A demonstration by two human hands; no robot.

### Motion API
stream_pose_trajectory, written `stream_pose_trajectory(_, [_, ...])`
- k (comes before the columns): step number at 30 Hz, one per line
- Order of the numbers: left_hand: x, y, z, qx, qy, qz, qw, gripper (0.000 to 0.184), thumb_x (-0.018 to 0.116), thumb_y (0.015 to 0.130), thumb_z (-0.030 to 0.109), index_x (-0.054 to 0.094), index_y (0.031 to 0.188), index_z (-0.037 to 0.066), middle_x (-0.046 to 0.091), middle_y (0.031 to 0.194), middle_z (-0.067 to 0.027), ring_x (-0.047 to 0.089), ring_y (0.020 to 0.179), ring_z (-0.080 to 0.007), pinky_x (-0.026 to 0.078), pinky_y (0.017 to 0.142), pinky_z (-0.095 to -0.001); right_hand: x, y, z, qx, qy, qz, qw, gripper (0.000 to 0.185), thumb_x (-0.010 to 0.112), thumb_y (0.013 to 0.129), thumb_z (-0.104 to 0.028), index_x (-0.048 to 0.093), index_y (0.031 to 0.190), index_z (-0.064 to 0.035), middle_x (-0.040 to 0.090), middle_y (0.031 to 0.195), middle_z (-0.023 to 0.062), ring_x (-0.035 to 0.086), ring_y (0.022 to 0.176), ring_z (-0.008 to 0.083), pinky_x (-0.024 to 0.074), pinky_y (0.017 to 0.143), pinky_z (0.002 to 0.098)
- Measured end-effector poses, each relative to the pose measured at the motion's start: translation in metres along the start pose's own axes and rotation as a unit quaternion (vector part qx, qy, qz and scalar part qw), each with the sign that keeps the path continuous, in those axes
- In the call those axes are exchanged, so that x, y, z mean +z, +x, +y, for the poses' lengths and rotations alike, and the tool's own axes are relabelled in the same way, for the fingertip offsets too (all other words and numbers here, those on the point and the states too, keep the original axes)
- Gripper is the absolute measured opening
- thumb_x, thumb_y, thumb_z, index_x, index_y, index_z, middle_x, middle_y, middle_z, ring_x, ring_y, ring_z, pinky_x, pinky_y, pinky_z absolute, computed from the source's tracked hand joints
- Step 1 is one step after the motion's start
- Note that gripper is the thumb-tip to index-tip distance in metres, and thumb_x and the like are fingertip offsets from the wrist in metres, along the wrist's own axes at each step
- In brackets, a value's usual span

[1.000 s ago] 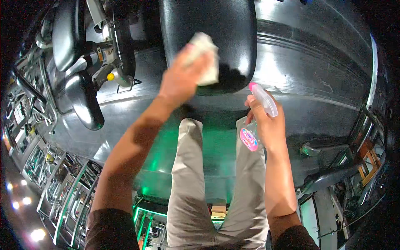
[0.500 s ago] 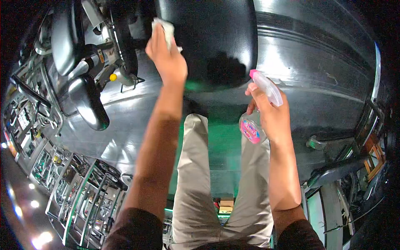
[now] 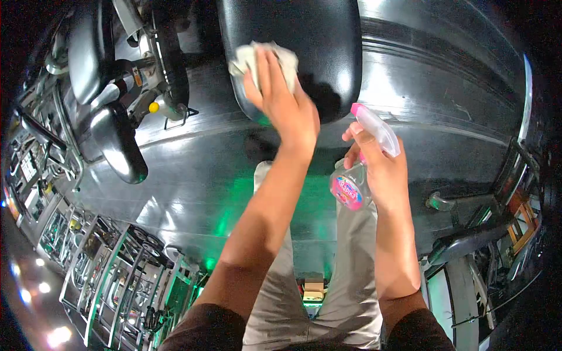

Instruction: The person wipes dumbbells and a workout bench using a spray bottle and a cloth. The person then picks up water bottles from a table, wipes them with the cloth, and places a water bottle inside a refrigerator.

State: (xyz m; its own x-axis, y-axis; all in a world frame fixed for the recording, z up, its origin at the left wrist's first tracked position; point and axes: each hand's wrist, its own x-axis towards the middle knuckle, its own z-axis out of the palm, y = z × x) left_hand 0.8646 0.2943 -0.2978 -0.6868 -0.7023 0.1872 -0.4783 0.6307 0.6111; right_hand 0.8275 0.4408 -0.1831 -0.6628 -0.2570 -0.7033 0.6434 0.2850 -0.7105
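Note:
A long black padded bench (image 3: 310, 35) extends from the top centre, its rounded end nearest me. On the left part of that pad, my left hand (image 3: 281, 96) presses a crumpled cream cloth (image 3: 246, 59), fingers laid over it. My right hand (image 3: 383, 169) is wrapped round the neck of a clear spray bottle (image 3: 350, 188) with a pink label, off the right side of the bench end. The bottle's white trigger head with its pink nozzle (image 3: 355, 109) points up and left.
Black pads on a metal machine frame (image 3: 120, 143) with a yellow knob (image 3: 154, 107) stand at the left. Metal racks (image 3: 111, 281) fill the lower left. A black padded piece (image 3: 468, 243) lies at the lower right. My legs are below, on the dark floor.
My left hand and the cloth went left to the bench's edge, then came back right onto the pad. My right hand stays nearly in place with the bottle, which has shifted slightly.

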Motion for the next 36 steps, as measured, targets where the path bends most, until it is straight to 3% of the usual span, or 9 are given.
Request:
stream_pose_trajectory(4, [0.048, 0.096, 0.015, 0.009, 0.026, 0.096, 0.995, 0.054, 0.066, 0.092, 0.004, 0.053, 0.142, -0.009, 0.046, 0.158, -0.0200, 0.036, 0.142, -0.0501, 0.025, 0.123, -0.0534, -0.005, -0.007, -0.015, 0.019, 0.019, 0.026, 0.999, 0.045, 0.071, 0.096, -0.037, 0.069, 0.123, -0.0010, 0.069, 0.092, 0.0070, 0.060, 0.062, 0.0119, 0.0433, 0.059, 0.0263])
stream_pose_trajectory(7, [0.041, 0.096, 0.050, 0.077, 0.104, 0.277, 0.952, 0.041, 0.066, 0.094, 0.015, 0.068, 0.134, 0.008, 0.072, 0.112, -0.0162, 0.066, 0.107, -0.0298, 0.053, 0.093, -0.0386, -0.014, -0.006, -0.019, 0.007, 0.050, 0.043, 0.998, 0.040, 0.071, 0.096, -0.032, 0.069, 0.121, -0.0010, 0.068, 0.092, 0.0077, 0.059, 0.063, 0.0129, 0.0460, 0.059, 0.0278])
stream_pose_trajectory(9, [0.034, 0.074, 0.017, 0.159, 0.040, -0.039, 0.986, 0.052, 0.062, 0.093, 0.004, 0.054, 0.144, -0.003, 0.052, 0.154, -0.0171, 0.039, 0.141, -0.0472, 0.027, 0.123, -0.0510, -0.020, -0.003, -0.017, -0.008, 0.073, 0.055, 0.996, 0.035, 0.070, 0.097, -0.027, 0.068, 0.121, -0.0006, 0.067, 0.094, 0.0085, 0.058, 0.065, 0.0141, 0.0496, 0.060, 0.0302])
stream_pose_trajectory(11, [0.008, 0.049, 0.004, 0.223, 0.045, -0.154, 0.961, 0.068, 0.061, 0.079, -0.009, 0.055, 0.145, 0.001, 0.051, 0.155, -0.0125, 0.040, 0.143, -0.0441, 0.029, 0.123, -0.0485, -0.023, -0.003, -0.019, -0.010, 0.087, 0.062, 0.994, 0.035, 0.070, 0.097, -0.027, 0.068, 0.121, -0.0007, 0.067, 0.094, 0.0084, 0.058, 0.064, 0.0140, 0.0494, 0.060, 0.0299])
stream_pose_trajectory(17, [-0.034, -0.048, -0.040, 0.249, 0.073, -0.182, 0.948, 0.068, 0.058, 0.081, -0.005, 0.052, 0.148, 0.000, 0.050, 0.156, -0.0117, 0.043, 0.141, -0.0381, 0.029, 0.120, -0.0462, -0.024, -0.007, -0.016, -0.003, 0.097, 0.056, 0.994, 0.037, 0.070, 0.098, -0.029, 0.068, 0.122, -0.0008, 0.067, 0.094, 0.0084, 0.059, 0.063, 0.0139, 0.0486, 0.059, 0.0293])
stream_pose_trajectory(22, [-0.034, -0.056, -0.035, -0.014, 0.038, -0.036, 0.999, 0.049, 0.053, 0.099, 0.015, 0.053, 0.145, -0.004, 0.051, 0.152, -0.0206, 0.043, 0.139, -0.0381, 0.024, 0.119, -0.0491, -0.026, -0.013, -0.005, 0.020, 0.077, 0.056, 0.995, 0.041, 0.071, 0.097, -0.031, 0.067, 0.124, -0.0003, 0.067, 0.095, 0.0088, 0.060, 0.063, 0.0140, 0.0475, 0.059, 0.0289])
stream_pose_trajectory(24, [-0.032, -0.034, -0.050, -0.018, -0.002, 0.074, 0.997, 0.056, 0.046, 0.109, 0.038, 0.051, 0.144, -0.006, 0.057, 0.142, -0.0247, 0.056, 0.126, -0.0399, 0.037, 0.112, -0.0477, -0.028, -0.019, 0.001, 0.024, 0.108, 0.038, 0.993, 0.043, 0.071, 0.097, -0.034, 0.068, 0.123, 0.0000, 0.067, 0.094, 0.0089, 0.060, 0.062, 0.0141, 0.0469, 0.059, 0.0286])
stream_pose_trajectory(30, [-0.019, -0.024, -0.088, -0.210, -0.048, 0.078, 0.973, 0.043, 0.048, 0.109, 0.023, 0.053, 0.140, -0.006, 0.061, 0.128, -0.0219, 0.060, 0.108, -0.0307, 0.048, 0.096, -0.0422, -0.030, -0.022, 0.006, 0.015, 0.118, 0.023, 0.993, 0.042, 0.072, 0.097, -0.035, 0.069, 0.120, 0.0003, 0.067, 0.094, 0.0085, 0.060, 0.062, 0.0141, 0.0467, 0.058, 0.0283])
stream_pose_trajectory(36, [0.003, -0.081, -0.031, -0.316, -0.152, 0.097, 0.931, 0.058, 0.042, 0.101, -0.001, 0.028, 0.155, -0.014, 0.035, 0.160, -0.0331, 0.037, 0.149, -0.0419, 0.024, 0.127, -0.0427, -0.034, -0.023, 0.010, 0.018, 0.150, 0.044, 0.988, 0.042, 0.074, 0.096, -0.033, 0.069, 0.121, 0.0001, 0.067, 0.093, 0.0073, 0.059, 0.064, 0.0131, 0.0486, 0.058, 0.0282])
